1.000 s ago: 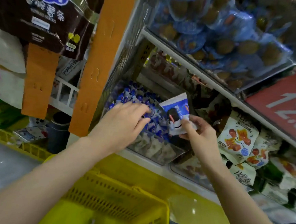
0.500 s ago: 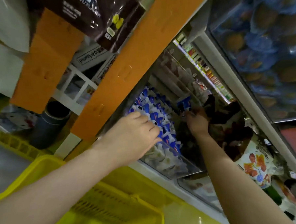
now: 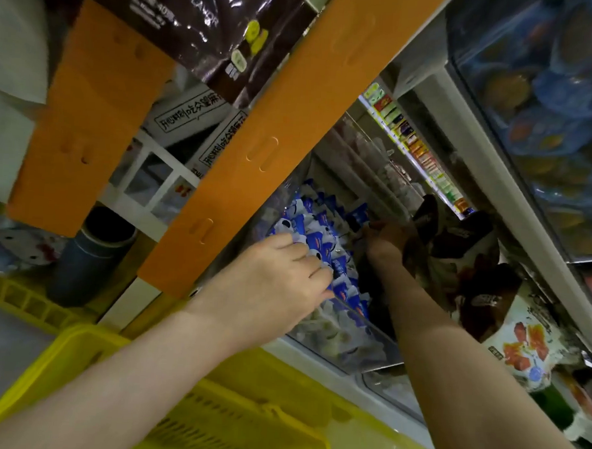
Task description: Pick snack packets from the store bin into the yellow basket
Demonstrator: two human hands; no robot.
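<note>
Head view — left hand (image 3: pixel 273 285) rests, fingers loosely bent, holding nothing, on snack packets (image 3: pixel 316 234). Right hand (image 3: pixel 388 240) has reached deeper into the bin (image 3: pixel 353 345) — grip unclear.

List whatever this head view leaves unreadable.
- Left hand: head view, fingertips buried among the blue-and-white snack packets; grip unclear.
- Right hand: deep in the dim clear plastic bin, fingers blurred; grip unclear.
- Yellow plastic basket: interior covered by the left forearm and cut by the bottom edge; contents unknown.
- Packet print: too small and blurred.
</note>
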